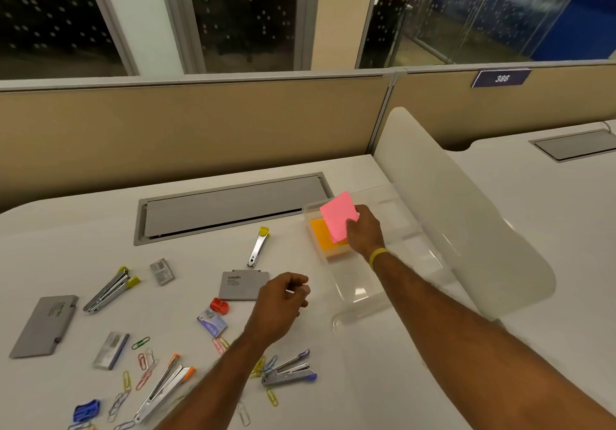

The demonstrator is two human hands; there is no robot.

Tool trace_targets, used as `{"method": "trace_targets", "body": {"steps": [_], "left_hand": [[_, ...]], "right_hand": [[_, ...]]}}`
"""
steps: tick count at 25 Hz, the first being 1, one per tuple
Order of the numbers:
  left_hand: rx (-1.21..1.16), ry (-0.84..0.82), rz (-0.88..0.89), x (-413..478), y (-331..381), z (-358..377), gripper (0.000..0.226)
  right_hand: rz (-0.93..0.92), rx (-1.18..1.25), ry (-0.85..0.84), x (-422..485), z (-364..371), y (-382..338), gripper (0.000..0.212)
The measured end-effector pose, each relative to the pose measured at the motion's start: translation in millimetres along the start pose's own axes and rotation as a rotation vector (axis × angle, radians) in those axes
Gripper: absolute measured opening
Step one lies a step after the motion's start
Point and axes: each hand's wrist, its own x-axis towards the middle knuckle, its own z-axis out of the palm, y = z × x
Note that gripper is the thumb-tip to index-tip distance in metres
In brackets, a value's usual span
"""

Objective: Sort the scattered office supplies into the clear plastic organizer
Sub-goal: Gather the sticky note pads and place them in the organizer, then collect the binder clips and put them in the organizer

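The clear plastic organizer (358, 291) stands on the white desk at the right, with an orange sticky-note pad (321, 234) lying in its far compartment. My right hand (365, 233) holds a pink sticky-note pad (338, 214) tilted above that compartment. My left hand (283, 299) hovers over the desk left of the organizer, its fingers curled with nothing clearly in them. Scattered to the left are several staplers (110, 289), grey staple boxes (245, 284), coloured paper clips (143, 361) and a red sharpener (220, 305).
A grey cable hatch (230, 209) is set into the desk behind the supplies. A frosted curved divider (466, 229) rises just right of the organizer. A beige partition wall (200, 123) closes the desk's far edge. A blue sharpener (86, 409) lies near the front left.
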Motion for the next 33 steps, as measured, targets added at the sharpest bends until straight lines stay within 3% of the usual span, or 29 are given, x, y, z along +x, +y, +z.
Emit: {"method": "trace_targets", "body": {"steps": [5, 8, 13, 17, 23, 27, 33], "left_hand": [[0.123, -0.197, 0.037, 1.5, 6.0, 19.9, 0.056], [0.167, -0.263, 0.028, 1.4, 8.3, 33.2, 0.062], [0.194, -0.263, 0.046, -0.4, 5.4, 26.9, 0.063], [0.274, -0.154, 0.086, -9.1, -4.0, 1.5, 0.062], [0.568, 0.047, 0.091, -39.3, -20.5, -46.1, 0.074], [0.815, 0.069, 0.085, -69.4, -36.2, -74.9, 0.097], [1.06, 0.068, 0.007, -116.5, -70.9, -111.1, 0.121]], "right_hand": [[0.022, -0.214, -0.119, -0.5, 21.1, -0.3, 0.03], [-0.03, -0.442, -0.126, -3.3, 26.7, -4.1, 0.027], [-0.163, -0.71, 0.01, -15.9, 17.9, -0.6, 0.026], [-0.303, -0.637, 0.028, -34.8, 5.1, 10.6, 0.037], [-0.487, -0.466, -0.081, -101.2, 11.1, 14.0, 0.063], [-0.591, -0.483, -0.177, -148.7, 32.4, 8.0, 0.076], [-0.601, -0.544, -0.311, -208.2, 71.8, 5.7, 0.091]]}}
